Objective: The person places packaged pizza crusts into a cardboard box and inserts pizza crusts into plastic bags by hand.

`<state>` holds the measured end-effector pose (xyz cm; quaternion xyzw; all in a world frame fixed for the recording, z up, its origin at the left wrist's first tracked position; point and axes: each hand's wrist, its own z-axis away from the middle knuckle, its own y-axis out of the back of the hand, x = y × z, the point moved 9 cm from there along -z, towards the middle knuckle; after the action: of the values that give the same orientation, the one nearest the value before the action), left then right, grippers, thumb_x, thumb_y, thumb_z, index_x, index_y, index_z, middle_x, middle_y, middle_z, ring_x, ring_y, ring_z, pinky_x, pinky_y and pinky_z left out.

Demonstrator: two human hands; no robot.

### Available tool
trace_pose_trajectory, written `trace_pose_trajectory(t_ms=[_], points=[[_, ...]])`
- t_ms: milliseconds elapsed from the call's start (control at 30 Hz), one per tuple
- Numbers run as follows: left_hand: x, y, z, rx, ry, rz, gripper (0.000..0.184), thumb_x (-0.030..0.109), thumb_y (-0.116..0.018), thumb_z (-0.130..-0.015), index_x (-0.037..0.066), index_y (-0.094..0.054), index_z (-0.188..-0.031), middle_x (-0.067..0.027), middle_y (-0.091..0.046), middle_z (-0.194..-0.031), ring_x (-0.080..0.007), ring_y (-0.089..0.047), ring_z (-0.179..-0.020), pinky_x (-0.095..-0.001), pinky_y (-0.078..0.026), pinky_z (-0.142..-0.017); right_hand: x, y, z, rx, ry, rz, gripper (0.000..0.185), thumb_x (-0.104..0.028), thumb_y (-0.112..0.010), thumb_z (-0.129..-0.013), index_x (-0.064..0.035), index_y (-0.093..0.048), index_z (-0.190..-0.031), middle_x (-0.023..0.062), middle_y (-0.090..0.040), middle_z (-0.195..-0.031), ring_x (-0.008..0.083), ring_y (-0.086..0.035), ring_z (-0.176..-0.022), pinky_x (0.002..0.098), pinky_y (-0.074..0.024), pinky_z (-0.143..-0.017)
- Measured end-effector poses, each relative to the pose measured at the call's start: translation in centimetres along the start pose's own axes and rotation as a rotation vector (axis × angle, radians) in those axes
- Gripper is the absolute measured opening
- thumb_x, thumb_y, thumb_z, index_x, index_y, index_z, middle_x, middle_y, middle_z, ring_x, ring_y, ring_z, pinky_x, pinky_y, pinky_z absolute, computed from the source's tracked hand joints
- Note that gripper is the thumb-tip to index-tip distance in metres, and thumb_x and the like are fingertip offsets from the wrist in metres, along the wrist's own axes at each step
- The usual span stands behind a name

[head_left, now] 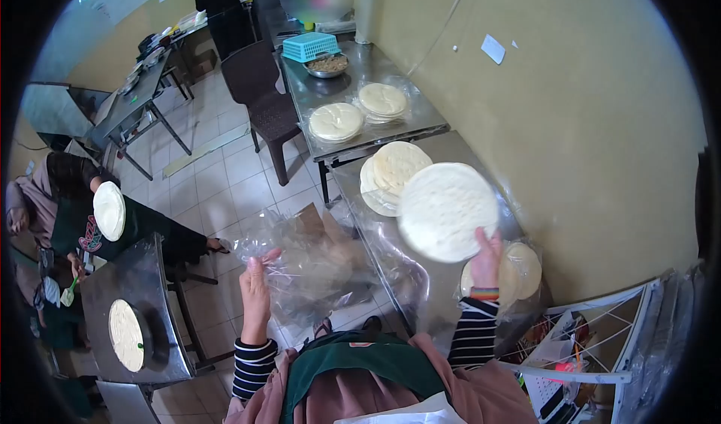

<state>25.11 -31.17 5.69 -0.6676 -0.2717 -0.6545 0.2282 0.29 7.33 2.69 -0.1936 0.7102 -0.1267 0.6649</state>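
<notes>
My right hand (488,257) grips the lower right edge of a round, pale flatbread (448,212), lifted above the metal table (420,289). Closed on a clear plastic bag (315,274), my left hand (257,277) is left of that table, and the bag hangs beside its edge. Behind the held bread, a stack of flatbreads (394,168) lies on the metal table. More flatbreads (520,272) rest in clear plastic beyond my right hand, partly hidden by it.
Two bread stacks (336,122) (383,101), a metal bowl (327,65) and a turquoise basket (309,47) occupy the farther table. A brown chair (266,101) stands beside it. At left, a person holds bread (110,211) near another table (135,274). A white rack (593,375) stands lower right.
</notes>
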Motion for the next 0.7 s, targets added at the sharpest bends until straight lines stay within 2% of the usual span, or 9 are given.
trace_pose_trajectory(t_ms=[100,167,200,267,300,333,433,500,700], points=[[-1.1,-0.1,-0.5,-0.007,-0.024,-0.097,0.046,0.031,-0.031,-0.094,-0.004,-0.059,-0.1,-0.0133,-0.061,-0.101,-0.0182,-0.056,-0.094,-0.0301,-0.041,-0.084,-1.8,4.3,-4.4,0.151,0.1,0.745,0.044,-0.007,-0.057,-0.08,0.0006,-0.042,-0.121,0.0114,-0.047,-0.122,0.0202,-0.047,-0.109,0.0318,-0.0346,-0.095],[-1.0,-1.5,-0.2,-0.028,-0.002,-0.043,0.037,0.025,-0.035,-0.093,-0.001,-0.059,-0.103,-0.0108,-0.061,-0.101,-0.0184,-0.055,-0.096,-0.0304,-0.041,-0.084,-2.4,1.0,-4.0,0.021,0.365,0.706,0.045,-0.006,-0.058,-0.079,0.0016,-0.043,-0.12,0.0133,-0.045,-0.124,0.0221,-0.043,-0.113,0.0332,-0.0323,-0.096],[-0.1,-2.2,-0.3,-0.031,-0.115,-0.033,0.033,0.021,-0.037,-0.092,-0.002,-0.059,-0.103,-0.0116,-0.062,-0.099,-0.0175,-0.056,-0.093,-0.0298,-0.042,-0.082,-2.3,-0.9,-3.8,-0.051,0.438,0.971,0.047,-0.006,-0.058,-0.077,0.0027,-0.042,-0.121,0.0154,-0.043,-0.126,0.025,-0.039,-0.117,0.0347,-0.0294,-0.098],[-1.1,-3.0,-0.2,-0.008,-0.11,-0.06,0.031,0.019,-0.038,-0.092,-0.002,-0.058,-0.102,-0.0134,-0.062,-0.096,-0.0176,-0.057,-0.088,-0.0304,-0.044,-0.077,-2.3,-8.5,0.4,-0.303,0.569,1.014,0.043,-0.006,-0.053,-0.079,0.0038,-0.042,-0.12,0.0169,-0.042,-0.126,0.03,-0.04,-0.116,0.0384,-0.0297,-0.098],[-2.6,-4.1,-0.3,-0.057,-0.074,0.072,0.033,0.022,-0.036,-0.093,0.0,-0.057,-0.106,-0.01,-0.06,-0.101,-0.0163,-0.053,-0.095,-0.03,-0.042,-0.083,-0.7,-11.8,2.6,-0.481,0.556,0.875,0.045,-0.011,-0.049,-0.082,0.0039,-0.038,-0.123,0.017,-0.042,-0.126,0.0268,-0.037,-0.118,0.0379,-0.0282,-0.099],[-1.6,-4.3,-0.1,-0.038,-0.205,0.003,0.032,0.023,-0.038,-0.093,0.0,-0.056,-0.106,-0.0105,-0.059,-0.102,-0.0164,-0.053,-0.095,-0.0307,-0.042,-0.084,-0.9,-16.8,6.4,-0.68,0.725,0.937,0.045,-0.018,-0.044,-0.085,0.004,-0.038,-0.123,0.0176,-0.04,-0.126,0.0297,-0.038,-0.117,0.0402,-0.029,-0.099],[-1.3,-5.8,0.1,-0.141,-0.268,0.112,0.034,0.026,-0.041,-0.092,-0.001,-0.053,-0.109,-0.0112,-0.057,-0.107,-0.0183,-0.051,-0.1,-0.0318,-0.04,-0.088,-2.6,-26.2,15.9,-0.87,1.172,0.966,0.042,-0.026,-0.048,-0.086,0.0041,-0.042,-0.116,0.0225,-0.048,-0.114,0.0333,-0.047,-0.102,0.0383,-0.0396,-0.084],[4.0,-5.3,2.3,-0.25,-0.363,0.031,0.035,0.024,-0.042,-0.091,0.0,-0.045,-0.116,-0.011,-0.049,-0.117,-0.0194,-0.044,-0.11,-0.0315,-0.034,-0.094,0.5,-27.5,16.9,-0.966,1.176,0.861,0.047,-0.031,-0.05,-0.084,0.0035,-0.043,-0.114,0.0213,-0.048,-0.11,0.0327,-0.048,-0.098,0.0384,-0.0405,-0.081],[5.3,-0.1,5.6,-0.128,-0.432,0.138,0.038,0.003,-0.041,-0.08,0.005,-0.038,-0.118,-0.0099,-0.047,-0.108,-0.019,-0.04,-0.109,-0.0306,-0.027,-0.097,7.8,-29.4,18.1,-1.135,1.063,0.645,0.061,-0.047,-0.056,-0.076,0.0019,-0.046,-0.111,0.0176,-0.051,-0.097,0.031,-0.051,-0.084,0.0389,-0.0432,-0.071]])
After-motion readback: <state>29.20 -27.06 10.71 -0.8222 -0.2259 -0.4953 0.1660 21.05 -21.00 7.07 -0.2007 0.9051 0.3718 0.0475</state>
